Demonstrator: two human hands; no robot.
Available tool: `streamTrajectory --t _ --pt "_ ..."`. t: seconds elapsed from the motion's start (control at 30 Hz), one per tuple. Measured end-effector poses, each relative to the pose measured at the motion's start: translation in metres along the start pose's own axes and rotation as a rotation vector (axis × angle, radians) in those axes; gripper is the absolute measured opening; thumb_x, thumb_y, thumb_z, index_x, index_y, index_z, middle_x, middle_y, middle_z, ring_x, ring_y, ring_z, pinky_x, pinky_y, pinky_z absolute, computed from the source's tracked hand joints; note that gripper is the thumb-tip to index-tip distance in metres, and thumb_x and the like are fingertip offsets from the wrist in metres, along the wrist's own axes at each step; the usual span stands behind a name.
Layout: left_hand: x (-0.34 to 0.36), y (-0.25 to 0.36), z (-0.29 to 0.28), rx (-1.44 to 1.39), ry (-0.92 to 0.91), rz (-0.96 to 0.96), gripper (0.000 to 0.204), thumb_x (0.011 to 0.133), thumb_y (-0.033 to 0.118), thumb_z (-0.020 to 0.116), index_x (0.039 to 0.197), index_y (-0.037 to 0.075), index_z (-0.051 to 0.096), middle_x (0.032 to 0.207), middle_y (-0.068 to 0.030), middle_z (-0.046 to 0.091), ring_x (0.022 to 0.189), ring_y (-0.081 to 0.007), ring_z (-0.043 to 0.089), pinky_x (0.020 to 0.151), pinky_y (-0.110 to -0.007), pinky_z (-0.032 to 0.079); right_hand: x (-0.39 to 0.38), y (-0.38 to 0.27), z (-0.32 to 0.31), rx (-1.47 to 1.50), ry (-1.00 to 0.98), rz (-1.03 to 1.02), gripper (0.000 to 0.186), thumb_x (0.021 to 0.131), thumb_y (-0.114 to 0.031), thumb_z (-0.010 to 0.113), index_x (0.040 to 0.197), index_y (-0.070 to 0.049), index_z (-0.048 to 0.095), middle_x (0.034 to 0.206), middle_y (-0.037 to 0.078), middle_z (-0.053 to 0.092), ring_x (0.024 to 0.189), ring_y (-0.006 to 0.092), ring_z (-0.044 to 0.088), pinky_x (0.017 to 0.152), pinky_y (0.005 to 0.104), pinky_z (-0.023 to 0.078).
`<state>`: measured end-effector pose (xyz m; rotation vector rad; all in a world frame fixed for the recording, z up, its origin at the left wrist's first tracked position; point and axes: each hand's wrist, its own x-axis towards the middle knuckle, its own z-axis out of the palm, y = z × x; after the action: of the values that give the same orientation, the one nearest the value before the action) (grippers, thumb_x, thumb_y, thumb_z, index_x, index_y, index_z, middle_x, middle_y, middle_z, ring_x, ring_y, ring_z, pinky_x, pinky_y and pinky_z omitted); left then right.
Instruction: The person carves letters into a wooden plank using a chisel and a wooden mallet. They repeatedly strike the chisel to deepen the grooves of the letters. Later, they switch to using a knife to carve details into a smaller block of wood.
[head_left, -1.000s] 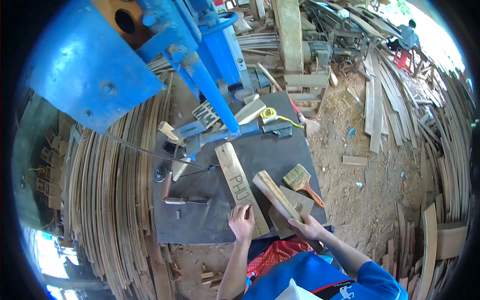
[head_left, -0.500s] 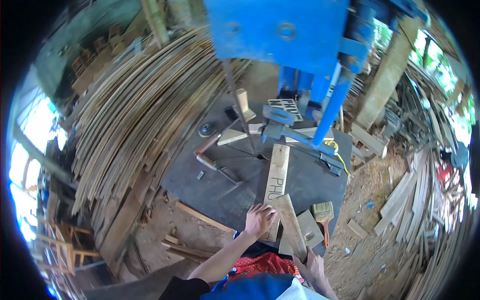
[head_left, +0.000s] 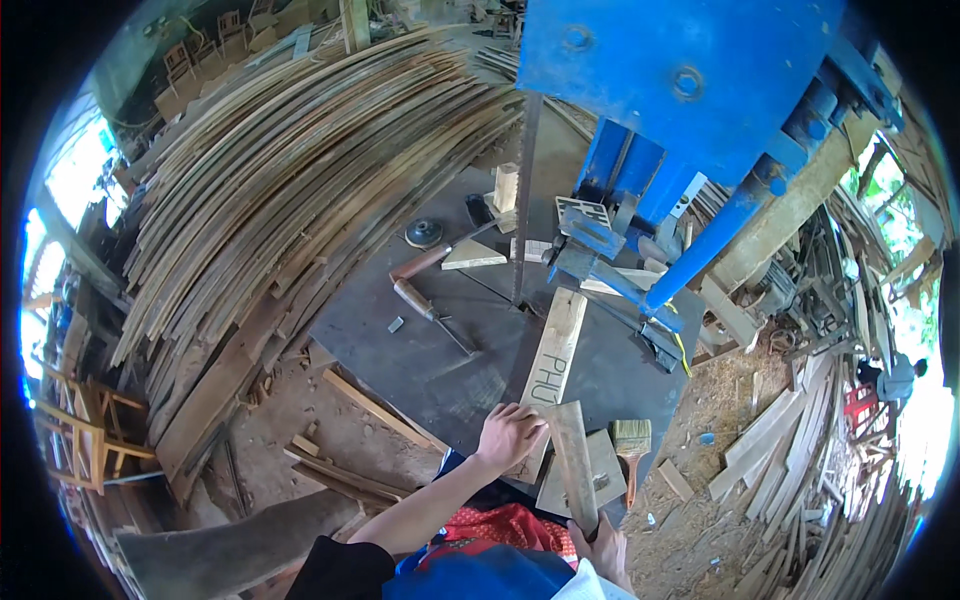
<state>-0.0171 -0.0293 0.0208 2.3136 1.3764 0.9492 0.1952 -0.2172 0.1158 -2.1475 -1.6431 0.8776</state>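
A long pale board (head_left: 556, 345) with dark lettering lies on the dark machine table (head_left: 420, 365), pointing away from me. My left hand (head_left: 512, 438) is closed over its near part, fingers bent together at its edge. In my right hand (head_left: 603, 556) is the near end of a flat wooden slat (head_left: 574, 455), its far end reaching over the lettered board close to my left fingers. Partly beneath the slat lies a squarish wooden piece (head_left: 606, 465). Just right of that rests a paintbrush (head_left: 631, 440) with a reddish-brown handle.
A blue bandsaw (head_left: 670, 90) stands ahead, its upright blade (head_left: 526, 200) beyond the lettered board. A wooden-handled tool (head_left: 420, 305), a round black object (head_left: 424, 233) and offcuts (head_left: 474, 254) lie on the table. Long planks (head_left: 290, 190) are heaped at left; timber lies at right.
The view has shifted, so the bandsaw and blade appear farther right. Both hands stay in nearly the same place on the board and slat; the slat has tilted slightly more upright.
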Motion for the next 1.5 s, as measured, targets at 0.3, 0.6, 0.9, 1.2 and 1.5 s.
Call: streamTrajectory --t 0.3,0.6,0.9,1.2,1.5 --pt "0.014 0.006 0.003 -0.111 0.151 0.031 0.013 0.086 0.020 0.078 0.078 0.011 0.071 0.080 -0.0083 0.069 0.075 -0.0310 0.068 0.070 -0.047 0.053 0.000 0.018 0.004 0.207 0.026 0.119 0.050 0.096 -0.042 0.073 0.124 -0.001 0.067 0.099 0.026 0.073 0.092 0.0414 0.073 0.078 0.0499 0.056" --pt "0.009 -0.001 0.009 -0.128 0.099 0.045 0.010 0.086 0.016 0.081 0.092 0.012 0.074 0.088 -0.0026 0.069 0.083 -0.0275 0.067 0.076 -0.042 0.050 -0.013 0.012 0.010 0.396 -0.020 0.394 0.046 0.097 -0.037 0.073 0.113 0.005 0.069 0.080 0.022 0.071 0.076 0.0260 0.070 0.073 0.0445 0.054" --pt "0.009 -0.002 0.008 -0.292 0.114 0.014 0.009 0.090 0.003 0.077 0.098 0.006 0.076 0.086 -0.0057 0.070 0.066 -0.0205 0.062 0.059 -0.034 0.047 -0.016 0.013 0.022 0.381 -0.036 0.295 0.049 0.093 -0.039 0.078 0.112 0.005 0.066 0.080 0.024 0.071 0.071 0.0324 0.074 0.067 0.0443 0.055" --pt "0.005 -0.001 0.001 -0.371 0.079 -0.077 0.011 0.089 0.001 0.076 0.099 0.007 0.074 0.086 -0.0089 0.067 0.065 -0.0205 0.062 0.057 -0.032 0.048 -0.006 0.029 0.026 0.274 -0.078 0.286 0.053 0.087 -0.041 0.082 0.111 0.002 0.066 0.082 0.025 0.071 0.079 0.0354 0.074 0.072 0.0469 0.055" --pt "-0.006 -0.001 0.004 -0.283 0.089 -0.069 0.006 0.091 0.011 0.074 0.095 0.010 0.069 0.093 -0.0099 0.066 0.085 -0.0330 0.069 0.072 -0.043 0.057 0.008 0.057 0.037 0.383 -0.094 0.277 0.046 0.089 -0.032 0.080 0.117 0.003 0.070 0.095 0.024 0.075 0.091 0.0345 0.076 0.080 0.0450 0.057"
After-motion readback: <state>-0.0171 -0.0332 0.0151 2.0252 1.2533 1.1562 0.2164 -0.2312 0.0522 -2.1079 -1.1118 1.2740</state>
